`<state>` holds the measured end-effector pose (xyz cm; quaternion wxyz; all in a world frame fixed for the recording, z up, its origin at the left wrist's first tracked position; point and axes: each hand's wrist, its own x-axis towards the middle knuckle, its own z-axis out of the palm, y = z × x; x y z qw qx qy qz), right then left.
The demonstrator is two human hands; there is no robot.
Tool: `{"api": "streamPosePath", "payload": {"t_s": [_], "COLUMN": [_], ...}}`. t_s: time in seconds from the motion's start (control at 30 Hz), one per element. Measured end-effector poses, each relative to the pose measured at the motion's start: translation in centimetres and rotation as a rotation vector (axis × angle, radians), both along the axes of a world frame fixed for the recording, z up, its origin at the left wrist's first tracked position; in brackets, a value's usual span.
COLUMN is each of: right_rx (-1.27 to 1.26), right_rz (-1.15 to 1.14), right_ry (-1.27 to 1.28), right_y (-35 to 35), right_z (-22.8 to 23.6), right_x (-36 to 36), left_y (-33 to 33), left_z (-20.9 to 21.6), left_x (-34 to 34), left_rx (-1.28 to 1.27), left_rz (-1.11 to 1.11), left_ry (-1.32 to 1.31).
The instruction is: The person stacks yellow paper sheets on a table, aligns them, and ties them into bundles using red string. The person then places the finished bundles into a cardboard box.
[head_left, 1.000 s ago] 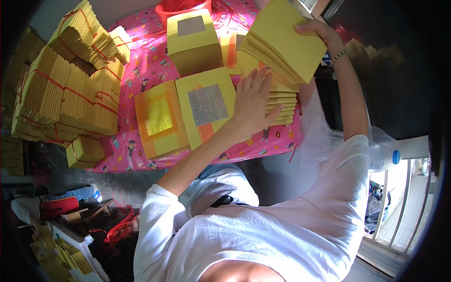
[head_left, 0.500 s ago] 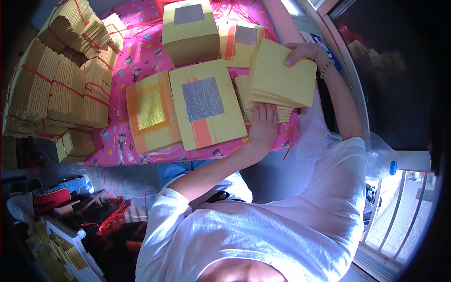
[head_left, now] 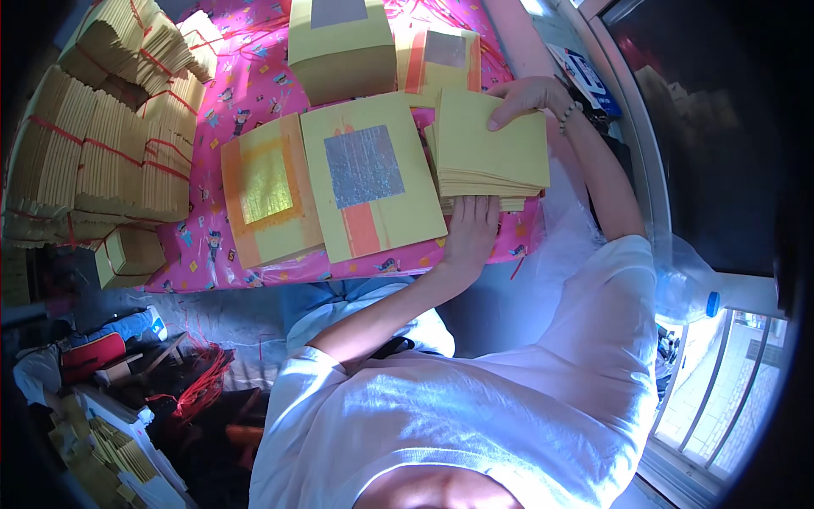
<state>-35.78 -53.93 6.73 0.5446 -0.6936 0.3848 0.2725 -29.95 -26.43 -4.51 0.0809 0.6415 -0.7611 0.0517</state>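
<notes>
A packet of yellow joss paper [head_left: 493, 140] lies over more stacked sheets at the right of the table. My right hand [head_left: 527, 100] is closed on the packet's far right corner, thumb on top, its other fingers mostly hidden behind. At the near edge, my left hand [head_left: 473, 227] holds the paper with its fingers side by side; the fingertips pass out of sight under the upper sheets, and the thumb is hidden. Left of it lie a silver-foil sheet stack [head_left: 365, 170] and an orange-bordered gold-foil stack [head_left: 267, 187], side by side.
A tall yellow block of sheets [head_left: 342, 61] and another foil stack [head_left: 441, 64] stand farther back on the pink patterned tablecloth [head_left: 222, 229]. Bundles tied with red string [head_left: 102, 153] are piled at the left. A window frame [head_left: 623, 102] borders the right side.
The upper packet has come down to the left and lies flatter over the lower sheets. Both hands have moved with it, still on the paper. The whole view has shifted slightly.
</notes>
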Motion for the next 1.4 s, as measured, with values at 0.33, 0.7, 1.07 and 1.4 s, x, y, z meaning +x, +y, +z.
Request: {"api": "streamPosePath", "payload": {"t_s": [0.33, 0.7, 1.07, 1.4], "right_rx": [-0.065, -0.015, -0.023, 0.067], "right_rz": [0.002, -0.030, -0.106, -0.222], "right_ry": [-0.042, -0.102, -0.128, -0.207], "right_y": [-0.8, -0.5, -2.1, -4.1], "right_z": [-1.2, -1.2, -2.1, -2.5], "right_x": [-0.1, 0.0, -1.3, -3.9], "left_y": [0.7, 3.5, -0.1, -1.6], "left_z": [0.8, -3.3, -2.9, -0.5], "left_x": [0.8, -1.8, -1.6, -1.8], "left_rx": [-0.038, 0.448, 0.389, 0.489], "left_rz": [-0.071, 0.394, 0.564, 0.497], "left_ry": [0.513, 2.493, 2.805, 2.647]}}
